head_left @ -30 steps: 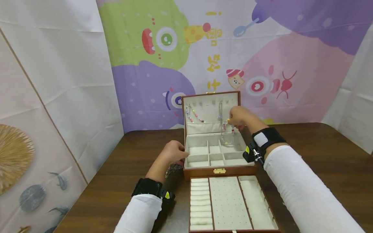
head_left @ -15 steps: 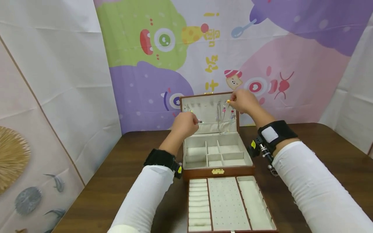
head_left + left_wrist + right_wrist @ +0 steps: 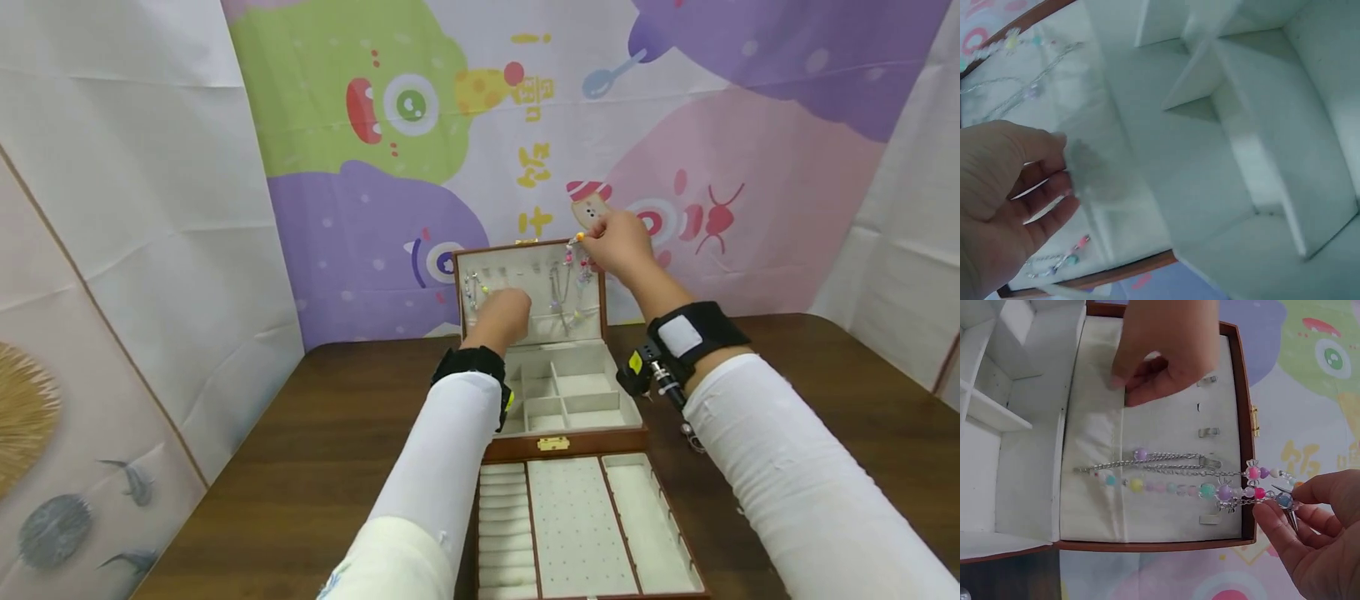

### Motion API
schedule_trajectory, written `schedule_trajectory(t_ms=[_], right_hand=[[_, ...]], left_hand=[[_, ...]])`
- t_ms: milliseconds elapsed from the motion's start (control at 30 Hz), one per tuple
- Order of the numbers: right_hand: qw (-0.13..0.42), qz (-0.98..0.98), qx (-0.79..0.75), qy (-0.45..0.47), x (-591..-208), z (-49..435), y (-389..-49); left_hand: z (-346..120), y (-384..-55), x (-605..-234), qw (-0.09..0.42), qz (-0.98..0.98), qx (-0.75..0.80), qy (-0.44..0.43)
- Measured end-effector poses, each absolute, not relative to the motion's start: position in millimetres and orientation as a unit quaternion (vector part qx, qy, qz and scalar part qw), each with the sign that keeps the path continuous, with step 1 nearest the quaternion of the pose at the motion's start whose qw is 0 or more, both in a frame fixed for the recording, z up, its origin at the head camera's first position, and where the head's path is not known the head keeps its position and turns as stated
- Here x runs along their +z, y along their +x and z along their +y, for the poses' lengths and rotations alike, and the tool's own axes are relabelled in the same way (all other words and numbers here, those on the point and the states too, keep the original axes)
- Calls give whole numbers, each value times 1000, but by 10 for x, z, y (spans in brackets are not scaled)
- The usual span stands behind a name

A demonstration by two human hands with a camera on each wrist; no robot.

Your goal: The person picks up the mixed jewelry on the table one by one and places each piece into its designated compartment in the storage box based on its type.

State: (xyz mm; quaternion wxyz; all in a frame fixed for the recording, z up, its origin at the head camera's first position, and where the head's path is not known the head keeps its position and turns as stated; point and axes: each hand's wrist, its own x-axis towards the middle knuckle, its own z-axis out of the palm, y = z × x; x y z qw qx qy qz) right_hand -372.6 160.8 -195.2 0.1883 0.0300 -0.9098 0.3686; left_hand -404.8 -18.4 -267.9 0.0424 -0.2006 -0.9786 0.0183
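A brown jewellery box point(image 3: 517, 450) stands with its lid raised and a white lining inside. My right hand point(image 3: 618, 246) pinches one end of a colourful beaded necklace point(image 3: 1172, 489) at the lid's upper right edge. The strand crosses the lining, beside a silver chain point(image 3: 1166, 467) that hangs from a hook. My left hand point(image 3: 506, 318) is at the lid's middle, its back hiding the fingers in the head view. In the right wrist view its thumb and fingers pinch the edge of the lid's fabric pocket point(image 3: 1094, 437). Another beaded strand point(image 3: 1063, 259) hangs at the lid's left side.
Divided compartments point(image 3: 592, 383) fill the box's base. In front lies a tray point(image 3: 577, 525) with ring rolls, a dotted panel and a long slot. Part of a metal item point(image 3: 692, 437) shows beside the box under my right forearm. A cartoon-printed cloth point(image 3: 315, 208) hangs behind the wooden table point(image 3: 315, 467).
My left hand has moved from the box's left side up and right to the lid's pocket. My right hand has risen with the necklace from the pocket to the lid's top edge.
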Motion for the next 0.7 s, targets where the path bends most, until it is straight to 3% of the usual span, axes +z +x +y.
schedule_trajectory(t_ms=[233, 567, 700], right_hand=[[200, -902, 380, 37, -1969, 1523, -3803], [250, -849, 463, 48, -1932, 1371, -3877], [246, -807, 534, 49, -1933, 1339, -3915]], left_hand=[[-145, -4079, -2846, 102, -974, 64, -191], [-145, -4000, -2886, 61, -978, -4, -199], [-131, -3984, -2839, 50, -977, -11, -206]])
